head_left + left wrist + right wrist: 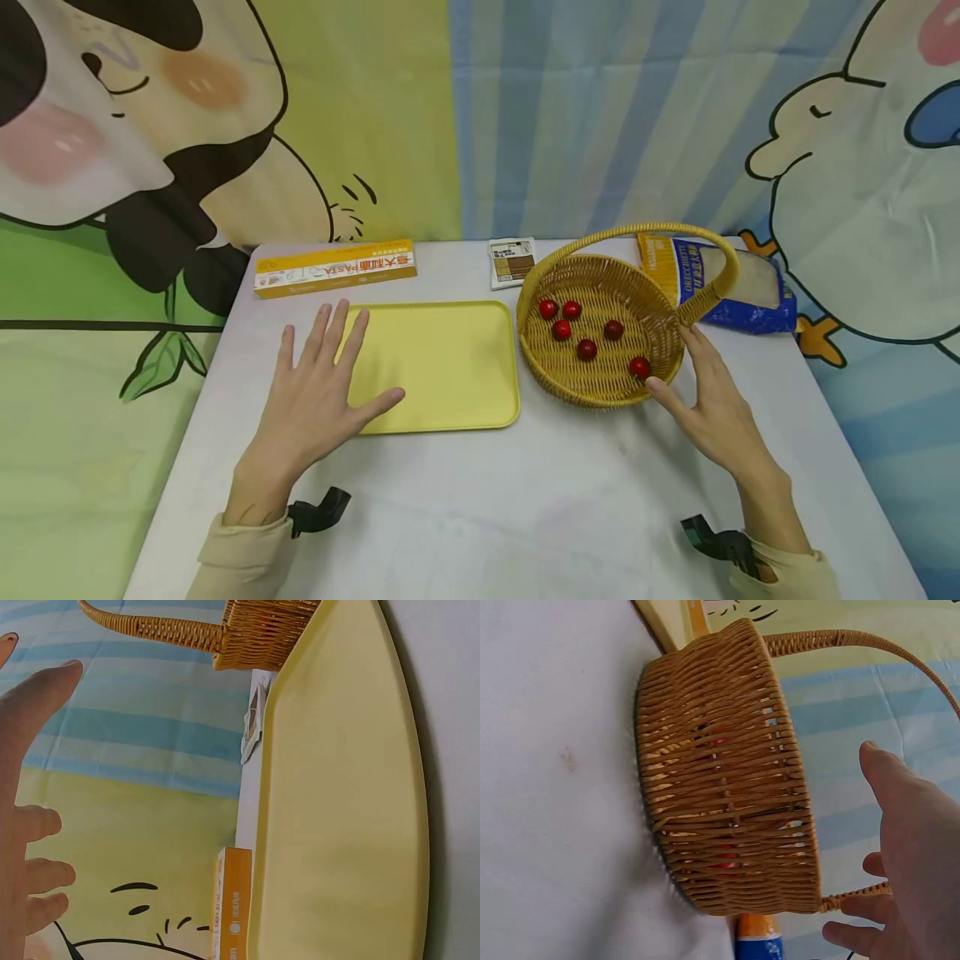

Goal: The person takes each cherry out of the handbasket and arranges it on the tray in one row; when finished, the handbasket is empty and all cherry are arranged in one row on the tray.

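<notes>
My left hand (315, 408) hovers with straight, spread fingers over the left end of a yellow tray (438, 367), holding nothing. At the right, my right hand (712, 408) is beside the woven basket (615, 287), its thumb near the front right rim and its fingers by the foot of the arched handle (708, 300). Whether those fingers touch the basket cannot be told. Several dark red cherries (587, 349) lie loose in the basket. The right wrist view shows the basket's wicker side (727, 780) upright on the table, with the thumb apart from it.
A yellow pasta box (335, 268) lies behind the tray at the back left. A small printed sachet (512, 262) lies at the back middle. Behind the basket is a blue and yellow orecchiette bag (750, 287). A cartoon-printed curtain (585, 117) hangs behind the white table (510, 517).
</notes>
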A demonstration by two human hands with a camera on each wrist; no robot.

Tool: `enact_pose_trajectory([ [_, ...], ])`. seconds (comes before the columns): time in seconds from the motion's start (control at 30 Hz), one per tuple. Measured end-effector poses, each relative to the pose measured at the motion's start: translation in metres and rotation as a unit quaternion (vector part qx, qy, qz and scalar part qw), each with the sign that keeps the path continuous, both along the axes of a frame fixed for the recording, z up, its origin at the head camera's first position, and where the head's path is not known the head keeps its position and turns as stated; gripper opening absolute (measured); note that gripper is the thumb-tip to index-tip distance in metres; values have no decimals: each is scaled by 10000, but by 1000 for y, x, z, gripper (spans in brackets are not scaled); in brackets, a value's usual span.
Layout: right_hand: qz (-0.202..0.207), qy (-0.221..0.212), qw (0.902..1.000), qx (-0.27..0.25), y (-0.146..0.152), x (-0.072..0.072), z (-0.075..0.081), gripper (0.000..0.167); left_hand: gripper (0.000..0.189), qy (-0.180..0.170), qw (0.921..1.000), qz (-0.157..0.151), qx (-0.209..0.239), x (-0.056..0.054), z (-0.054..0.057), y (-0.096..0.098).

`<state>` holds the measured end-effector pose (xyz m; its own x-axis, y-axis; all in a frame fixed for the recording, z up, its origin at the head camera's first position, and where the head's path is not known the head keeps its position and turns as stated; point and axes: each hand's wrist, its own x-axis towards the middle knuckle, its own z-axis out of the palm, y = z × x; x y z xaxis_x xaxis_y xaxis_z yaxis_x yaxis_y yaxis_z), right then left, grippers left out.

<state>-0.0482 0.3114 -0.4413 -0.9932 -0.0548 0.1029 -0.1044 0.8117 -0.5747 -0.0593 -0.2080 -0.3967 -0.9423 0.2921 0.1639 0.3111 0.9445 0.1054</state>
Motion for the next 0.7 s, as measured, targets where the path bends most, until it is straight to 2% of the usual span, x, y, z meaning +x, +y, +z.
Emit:
enact_pose_trajectory([
  [0.1, -59, -55, 9999, -129, 0, -1, -6, 95, 113, -52, 10000, 15, 55, 0, -1, -1],
  [0.37, 65, 17, 9940, -1092, 0, -9, -20, 101, 110, -246, 9996, 53, 146, 4, -5, -7],
  [0.57, -88, 4, 9923, -1234, 0, -7, -26, 107, 110, -345, 9990, 53, 274, 4, -9, -7],
  [0.7, -40, 91, 9893, -1456, -1, -7, -30, 115, 108, -393, 9987, 4, 338, 3, -14, -6],
])
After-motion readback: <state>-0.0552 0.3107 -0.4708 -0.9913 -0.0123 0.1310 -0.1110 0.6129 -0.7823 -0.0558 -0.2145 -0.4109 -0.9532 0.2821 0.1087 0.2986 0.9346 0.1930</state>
